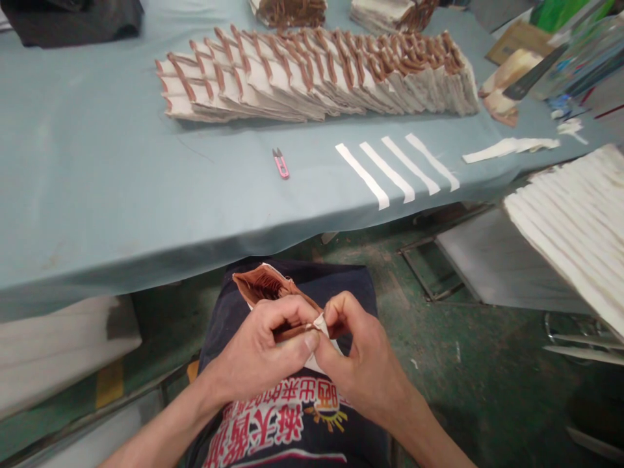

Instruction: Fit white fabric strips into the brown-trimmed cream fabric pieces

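Over my lap I hold a folded white piece with a brown pleated inside (266, 283), which resembles an accordion pouch. My left hand (277, 338) is closed on its near edge, thumb and fingers pinching it. Against the left fingertips, my right hand (355, 338) pinches a small white end (320, 323) at the corner of the same piece. Part of the pouch is hidden behind both hands. Beyond them, on the table, lie pink thread snips (281, 164) and several white strips (363, 175) placed side by side.
A long row of similar brown-and-white pouches (312, 78) crosses the blue-covered table (121, 195). At the right are a loose white strip (509, 148) and a stack of white pieces (580, 221). A dark bundle (73, 19) sits far left. The table's front edge lies beyond my knees.
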A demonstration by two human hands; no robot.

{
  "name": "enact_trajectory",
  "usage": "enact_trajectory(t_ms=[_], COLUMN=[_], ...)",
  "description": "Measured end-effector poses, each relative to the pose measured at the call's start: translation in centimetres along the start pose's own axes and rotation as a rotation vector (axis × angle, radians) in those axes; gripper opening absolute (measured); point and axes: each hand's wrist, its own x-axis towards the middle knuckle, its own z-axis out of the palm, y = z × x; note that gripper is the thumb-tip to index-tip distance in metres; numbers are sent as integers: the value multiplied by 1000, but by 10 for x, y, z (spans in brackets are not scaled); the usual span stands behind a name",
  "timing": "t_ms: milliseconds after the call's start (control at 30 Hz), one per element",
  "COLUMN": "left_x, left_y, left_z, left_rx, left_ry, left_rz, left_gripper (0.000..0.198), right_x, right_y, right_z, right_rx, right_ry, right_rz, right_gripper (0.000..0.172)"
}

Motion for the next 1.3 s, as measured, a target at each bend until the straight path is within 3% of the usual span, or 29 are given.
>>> enact_trajectory(t_ms=[167, 267, 333, 433, 533, 667, 867, 1133, 1300], left_x=[-2, -3, -4, -4, -5, -9, -12, -9, -7], left_y=[3, 1, -6, -21, -29, -20, -12, -29, -25], left_z=[-3, -1, 0, -1, -6, -12, -22, -6, -2], left_rx=[109, 194, 128, -62, -153, -85, 68, 42, 68], left_ry=[123, 264, 305, 315, 336, 255, 123, 336, 298], left_rz=[-23, -46, -90, -168, -208, -160, -173, -120, 7], left_gripper=[25, 29, 36, 48, 53, 53, 47, 48, 45], right_x=[3, 8, 10, 9, 2, -7, -6, -5, -11], right_y=[-4, -8, -9, -4, 6, 15, 14, 17, 28], right_z=[11, 18, 21, 23, 24, 26, 28, 38, 44], right_rx=[27, 198, 324, 324, 123, -41, -182, -117, -117], right_ry=[-8, -65, -110, -119, -41, 66, 53, 125, 220], right_rz=[25, 119, 173, 151, 23, -115, -213, -140, -229], right_gripper=[12, 14, 16, 9, 2, 17, 17, 11, 8])
